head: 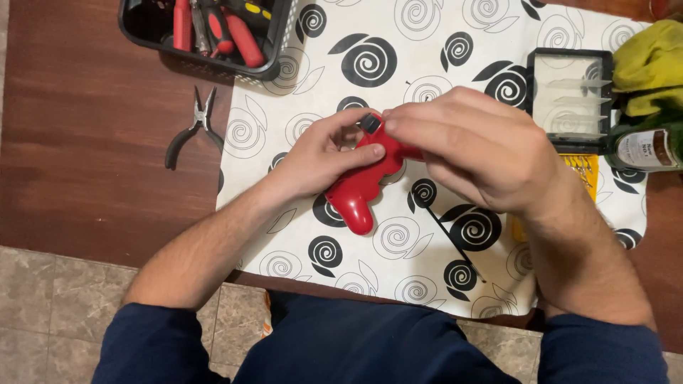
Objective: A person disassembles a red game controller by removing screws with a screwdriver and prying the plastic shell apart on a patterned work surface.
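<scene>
Both hands [327, 153] [473, 146] grip a red game controller [356, 192].

Tools and clutter lying around the swirl-patterned cloth [398, 43]

Pliers [193, 126] are resting on the wooden table [92, 142] off the cloth's left edge; a black basket [206, 65] is overlapping its top-left corner, a clear organiser box [571, 99] sitting near its right edge.

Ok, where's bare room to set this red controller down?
Bare mat between basket and clear case. Bare wood around pliers. Crowded: right edge, with case, yellow cloth and bottle.
</scene>
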